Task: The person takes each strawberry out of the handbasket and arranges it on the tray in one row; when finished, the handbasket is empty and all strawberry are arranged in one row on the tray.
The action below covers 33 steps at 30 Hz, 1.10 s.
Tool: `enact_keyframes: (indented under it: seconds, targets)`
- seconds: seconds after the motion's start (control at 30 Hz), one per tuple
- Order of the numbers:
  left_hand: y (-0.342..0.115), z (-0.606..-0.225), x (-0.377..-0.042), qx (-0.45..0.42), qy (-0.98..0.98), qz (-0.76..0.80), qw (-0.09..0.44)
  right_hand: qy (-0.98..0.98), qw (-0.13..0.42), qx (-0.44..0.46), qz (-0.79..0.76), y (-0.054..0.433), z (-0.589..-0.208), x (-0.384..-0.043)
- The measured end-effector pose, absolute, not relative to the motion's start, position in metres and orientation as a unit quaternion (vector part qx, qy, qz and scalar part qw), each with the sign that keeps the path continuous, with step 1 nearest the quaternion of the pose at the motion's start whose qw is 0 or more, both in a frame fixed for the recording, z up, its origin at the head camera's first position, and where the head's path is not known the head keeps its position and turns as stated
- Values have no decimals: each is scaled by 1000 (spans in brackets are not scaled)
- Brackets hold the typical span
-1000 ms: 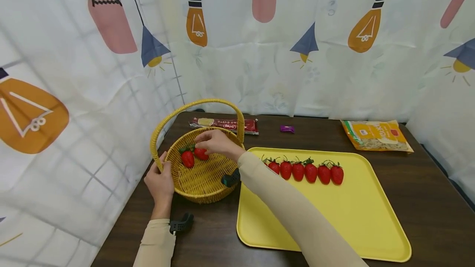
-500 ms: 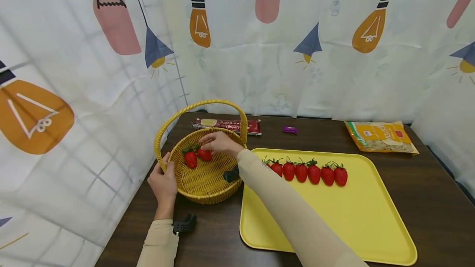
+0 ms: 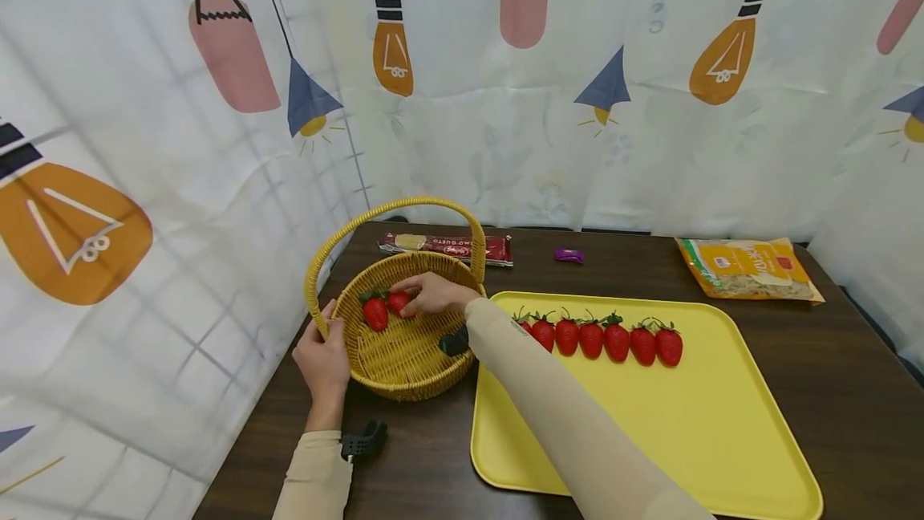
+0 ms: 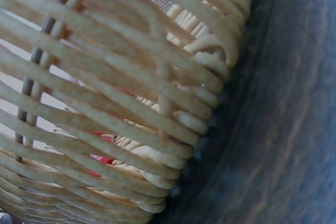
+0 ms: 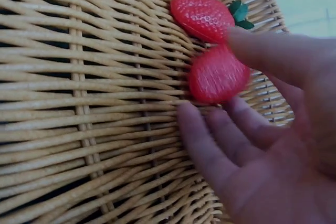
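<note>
A yellow wicker basket (image 3: pixel 404 355) with a tall arched handle stands at the left of the table. My left hand (image 3: pixel 323 355) grips its left rim, by the foot of the handle. Two red strawberries lie inside. The nearer-left strawberry (image 3: pixel 375 314) rests free against the weave. Reaching into the basket, my right hand (image 3: pixel 435 295) holds the other strawberry (image 5: pixel 218 74) between thumb and fingers, low against the wicker. In the right wrist view the thumb (image 5: pixel 262 48) overlaps the ends of both strawberries. The left wrist view shows the basket's woven wall (image 4: pixel 105 87) close up.
A yellow tray (image 3: pixel 650 432) to the right bears a row of several strawberries (image 3: pixel 617 342), partly hidden by my right sleeve. Behind lie a red snack packet (image 3: pixel 498 250), a small purple sweet (image 3: pixel 569 255) and an orange-yellow food bag (image 3: pixel 751 270). A patterned curtain (image 3: pixel 462 143) hangs behind.
My right hand has lowered in the basket, its fingers now around the right strawberry. My left hand keeps its grip on the rim. The whole view has shifted slightly.
</note>
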<state>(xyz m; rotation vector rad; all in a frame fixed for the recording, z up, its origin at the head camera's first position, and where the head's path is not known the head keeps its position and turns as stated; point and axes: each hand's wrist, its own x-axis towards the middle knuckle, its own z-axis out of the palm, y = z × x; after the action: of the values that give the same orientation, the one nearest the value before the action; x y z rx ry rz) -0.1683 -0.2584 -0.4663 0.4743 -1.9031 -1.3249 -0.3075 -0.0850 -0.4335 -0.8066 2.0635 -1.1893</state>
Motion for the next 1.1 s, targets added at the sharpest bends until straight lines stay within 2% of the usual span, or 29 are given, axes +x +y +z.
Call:
enact_keyframes:
  seconds: [0.2, 0.63, 1.1]
  targets:
    - [-257, -467, -169, 181, -743, -521, 379, 780, 334, -306, -431, -86, -439, -306]
    - [-258, -470, -169, 176, -746, -517, 380, 781, 320, -383, -375, -86, -440, -301]
    - [-260, -469, -170, 179, -746, -508, 390, 770, 352, -355, -397, -86, -421, -298]
